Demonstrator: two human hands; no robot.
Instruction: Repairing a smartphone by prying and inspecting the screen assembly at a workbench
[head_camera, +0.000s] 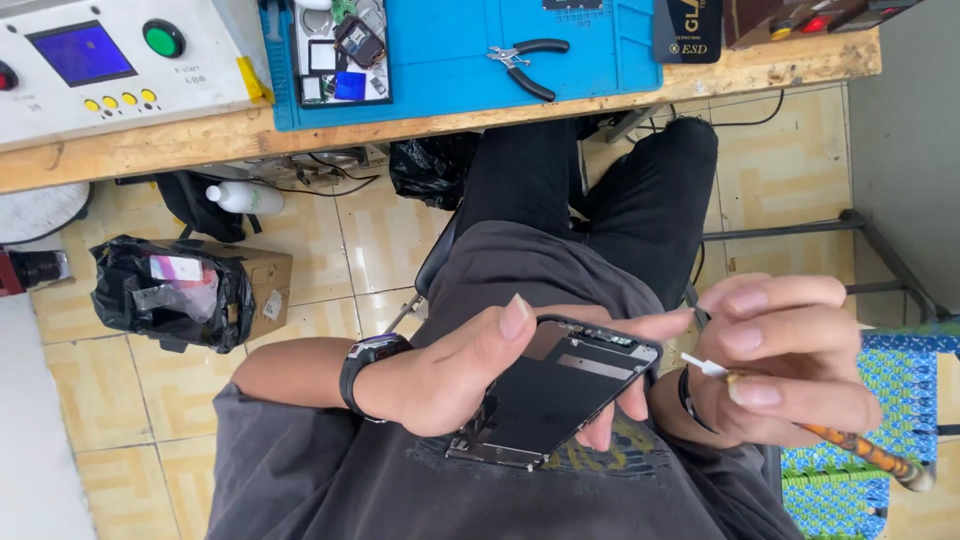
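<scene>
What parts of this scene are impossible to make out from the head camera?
- Phone screen panel: its far face is turned away, and the left hand covers one edge.
- Thin tool in the right hand: its tip is too small to identify.
- White machine: cut off by the frame edge.

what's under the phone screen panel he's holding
Left hand fingers curl beneath the phone screen panel; below, a grey shirt. The palm's contact under the panel is hidden.

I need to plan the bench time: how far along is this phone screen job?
Done: the screen panel is off its phone, back side up. In hand: the left hand grips it while the right hand brings a white-tipped tool to its top edge. Left: refitting; the pliers lie unused.
</scene>
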